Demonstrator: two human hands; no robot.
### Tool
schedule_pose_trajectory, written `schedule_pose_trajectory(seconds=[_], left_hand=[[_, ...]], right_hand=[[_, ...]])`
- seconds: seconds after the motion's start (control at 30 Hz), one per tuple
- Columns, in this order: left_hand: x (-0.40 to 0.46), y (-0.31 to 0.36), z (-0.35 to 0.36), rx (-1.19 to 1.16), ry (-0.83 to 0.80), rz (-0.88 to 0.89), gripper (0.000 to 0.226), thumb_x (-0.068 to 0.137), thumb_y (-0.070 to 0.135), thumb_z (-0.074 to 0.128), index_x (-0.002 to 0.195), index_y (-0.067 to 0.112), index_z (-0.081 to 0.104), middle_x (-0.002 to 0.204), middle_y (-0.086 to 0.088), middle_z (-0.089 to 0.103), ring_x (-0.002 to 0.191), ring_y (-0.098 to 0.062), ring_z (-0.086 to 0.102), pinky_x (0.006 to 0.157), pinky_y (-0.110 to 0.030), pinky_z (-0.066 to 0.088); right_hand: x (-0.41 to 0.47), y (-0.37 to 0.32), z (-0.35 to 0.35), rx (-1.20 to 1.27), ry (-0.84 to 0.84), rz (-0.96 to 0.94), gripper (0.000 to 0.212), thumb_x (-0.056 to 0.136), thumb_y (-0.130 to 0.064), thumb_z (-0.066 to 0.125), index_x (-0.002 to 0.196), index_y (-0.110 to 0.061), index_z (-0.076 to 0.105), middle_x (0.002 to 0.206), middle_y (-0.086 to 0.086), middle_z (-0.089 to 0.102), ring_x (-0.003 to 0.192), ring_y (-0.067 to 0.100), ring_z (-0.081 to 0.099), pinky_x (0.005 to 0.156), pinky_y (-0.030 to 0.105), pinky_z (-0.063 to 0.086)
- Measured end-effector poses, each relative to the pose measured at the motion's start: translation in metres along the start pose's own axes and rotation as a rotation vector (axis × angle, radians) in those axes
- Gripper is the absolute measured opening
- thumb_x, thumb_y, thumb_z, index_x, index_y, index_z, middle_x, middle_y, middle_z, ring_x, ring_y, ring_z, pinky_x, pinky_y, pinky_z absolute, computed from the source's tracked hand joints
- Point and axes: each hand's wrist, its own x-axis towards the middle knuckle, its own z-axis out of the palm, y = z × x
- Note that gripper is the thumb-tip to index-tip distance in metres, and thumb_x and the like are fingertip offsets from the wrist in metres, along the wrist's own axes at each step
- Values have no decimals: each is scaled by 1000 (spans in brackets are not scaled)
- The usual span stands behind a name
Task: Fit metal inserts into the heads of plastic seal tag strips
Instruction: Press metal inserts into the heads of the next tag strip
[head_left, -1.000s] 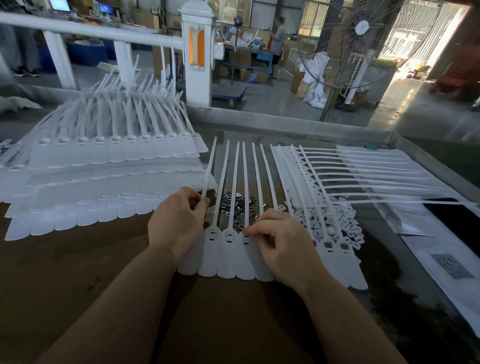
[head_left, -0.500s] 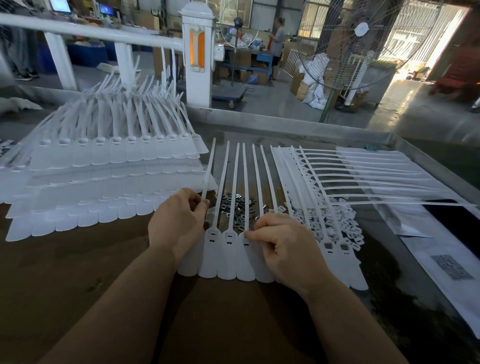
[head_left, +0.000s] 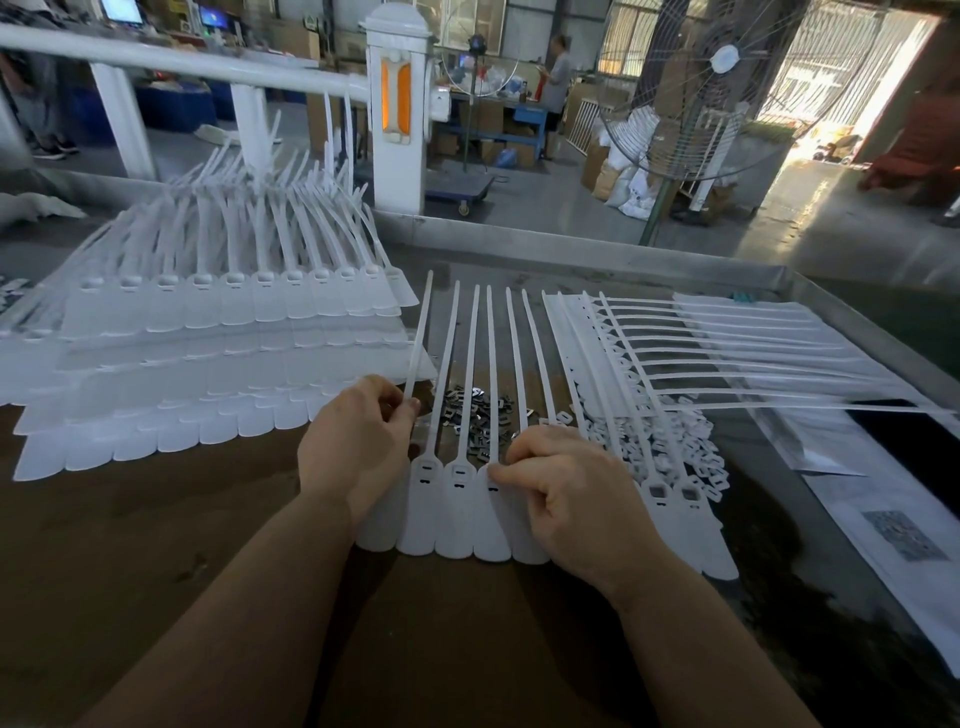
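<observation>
A joined row of white seal tag strips lies in front of me, tails pointing away. My left hand pinches the leftmost strip's tail near its head. My right hand has curled fingers with thumb and forefinger pressed at the head of the third strip; anything pinched there is hidden. A heap of small metal inserts lies under the tails just beyond both hands. At the right end of the row, two heads show dark square openings.
A tall stack of strip rows fills the left of the brown table. More strip rows and small white plastic caps lie right. Paper sheets sit far right. A metal rim bounds the far edge.
My right hand has slid slightly left along the heads, its thumb now at the third strip's head. The left hand keeps its pinch on the leftmost tail.
</observation>
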Motion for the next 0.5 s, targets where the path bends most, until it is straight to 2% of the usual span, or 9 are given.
schedule_pose_trajectory(seconds=[0.5], left_hand=[[1,-1,1,-9,-16,-12,11,92,33,54,95,23,57,69,19,48,63,2,46,53,-18,33]], right_hand=[[1,-4,2,-99,13,-49,29,79,-6,46,79,-10,76,73,0,64,69,19,60,53,37,52]])
